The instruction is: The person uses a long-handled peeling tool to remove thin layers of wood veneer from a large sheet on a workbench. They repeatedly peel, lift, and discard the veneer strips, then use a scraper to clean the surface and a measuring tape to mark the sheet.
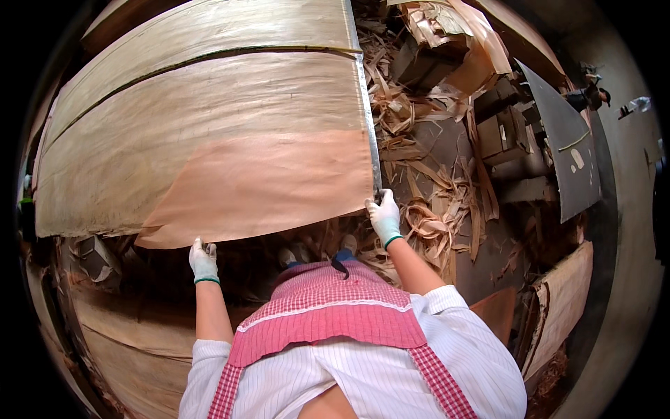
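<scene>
A thin reddish wood veneer sheet (272,178) lies over the near right part of a broad stack of paler veneer (209,91). One of its sides slants, and its near edge hangs past the stack toward me. My left hand (204,260), in a white glove with a green cuff, pinches that near edge left of my body. At the sheet's near right corner my right hand (384,218), gloved the same way, has its fingers closed on the veneer beside the stack's metal edge strip (371,133). Fingertips under the sheet are hidden.
A dark strip (230,52) crosses the stack. Curled veneer scraps (433,216) litter the floor to the right, near blocks (502,133) and a leaning grey board (565,143). More veneer (558,307) stands at lower right. Another person (590,96) is far right.
</scene>
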A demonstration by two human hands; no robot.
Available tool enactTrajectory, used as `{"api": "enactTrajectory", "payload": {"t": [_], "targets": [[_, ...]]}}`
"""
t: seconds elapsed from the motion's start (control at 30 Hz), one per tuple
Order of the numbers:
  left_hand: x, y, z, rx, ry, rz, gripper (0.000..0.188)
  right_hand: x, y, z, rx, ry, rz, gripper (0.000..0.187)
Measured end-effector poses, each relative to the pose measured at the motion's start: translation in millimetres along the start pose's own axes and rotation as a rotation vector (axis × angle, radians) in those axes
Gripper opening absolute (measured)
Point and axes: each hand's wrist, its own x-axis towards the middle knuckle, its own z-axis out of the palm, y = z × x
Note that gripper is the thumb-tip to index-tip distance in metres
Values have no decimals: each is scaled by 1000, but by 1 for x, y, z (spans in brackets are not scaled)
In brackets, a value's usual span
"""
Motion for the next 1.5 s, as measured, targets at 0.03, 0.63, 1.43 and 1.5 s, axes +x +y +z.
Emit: {"api": "enactTrajectory", "payload": {"t": [0.03, 0.63, 1.43, 1.5], "targets": [[3, -1, -3, 1, -27, 3, 13, 0, 1, 1, 9, 13, -10, 35], [-43, -2, 67, 1467, -219, 1262, 41, 27, 65, 0, 458, -121, 29, 27], [55, 104, -15, 1379, -502, 1119, 54, -133, -212, 301, -901, -531, -1046, 10], [55, 107, -10, 1362, -530, 1109, 54, -134, -216, 318, -860, -522, -1041, 11]]}}
